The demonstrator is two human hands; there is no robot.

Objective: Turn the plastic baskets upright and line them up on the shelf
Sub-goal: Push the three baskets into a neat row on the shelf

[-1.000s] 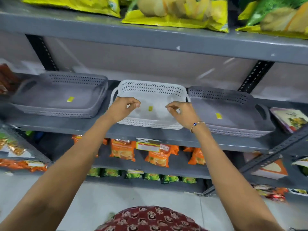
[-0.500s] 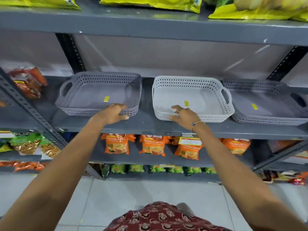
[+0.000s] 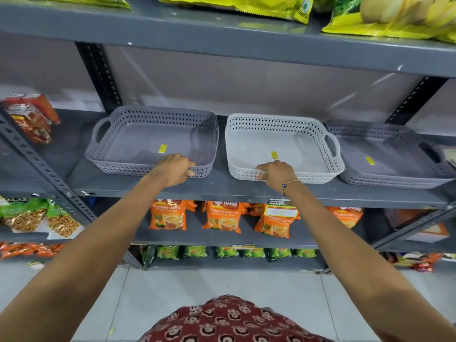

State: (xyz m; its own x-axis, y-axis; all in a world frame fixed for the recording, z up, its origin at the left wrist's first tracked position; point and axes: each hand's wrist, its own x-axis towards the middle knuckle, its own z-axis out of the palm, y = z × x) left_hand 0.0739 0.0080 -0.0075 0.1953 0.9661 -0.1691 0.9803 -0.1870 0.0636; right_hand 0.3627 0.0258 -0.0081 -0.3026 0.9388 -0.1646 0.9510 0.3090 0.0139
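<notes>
Change noted against the frames of a second ago: both hands were then on the white basket (image 3: 283,146); the left hand (image 3: 174,169) has since crossed to the left grey basket (image 3: 153,141), while the right hand (image 3: 277,172) has dropped to the white basket's near rim; the view has also swung left.

Grip: the left hand is curled closed over the near rim of the left grey basket, toward its right corner; the right hand is closed on the near rim of the white basket, left of centre; I cannot tell how firmly either pinches.

Position: three baskets stand on the middle shelf (image 3: 222,187); the right grey basket (image 3: 385,154) sits just beside the white one, seemingly touching; a narrow gap parts the white from the left grey.

Orientation: all three mouths face up, stickers showing on the inside floors; each long axis runs left to right along the shelf, handles at the ends; the near rims are close to parallel with the shelf edge, though the right grey one appears skewed, which the wide lens may exaggerate.

Judgement: the turning upright looks complete; what remains is alignment, most likely closing the gap and squaring the front rims.
</notes>
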